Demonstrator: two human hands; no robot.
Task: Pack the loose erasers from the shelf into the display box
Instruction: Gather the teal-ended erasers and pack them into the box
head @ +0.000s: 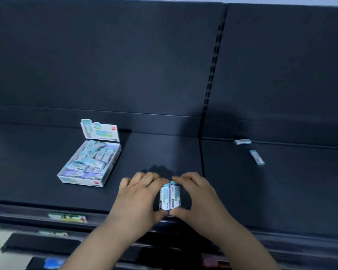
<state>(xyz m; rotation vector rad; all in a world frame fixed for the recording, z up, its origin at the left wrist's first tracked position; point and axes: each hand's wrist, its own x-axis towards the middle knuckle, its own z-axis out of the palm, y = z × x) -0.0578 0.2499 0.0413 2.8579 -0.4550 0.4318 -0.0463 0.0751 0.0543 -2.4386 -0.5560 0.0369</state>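
Observation:
Two white-and-teal erasers (pixel 170 196) stand side by side near the front edge of the dark shelf (pixel 154 152). My left hand (pixel 139 197) and my right hand (pixel 197 197) grip them together from either side, fingers over the far ends and thumbs at the near ends. The open display box (pixel 82 179) sits to the left on the shelf, its lid flap upright, with several erasers lying loosely inside. Two loose erasers lie on the neighbouring shelf section to the right, one (pixel 242 141) near the back and one (pixel 257 157) a little closer.
A slotted upright (pixel 211 78) divides the back panel, and a seam separates the two shelf sections. A price label (pixel 66 217) sits on the front rail at the lower left. Lower shelves with blurred items show below.

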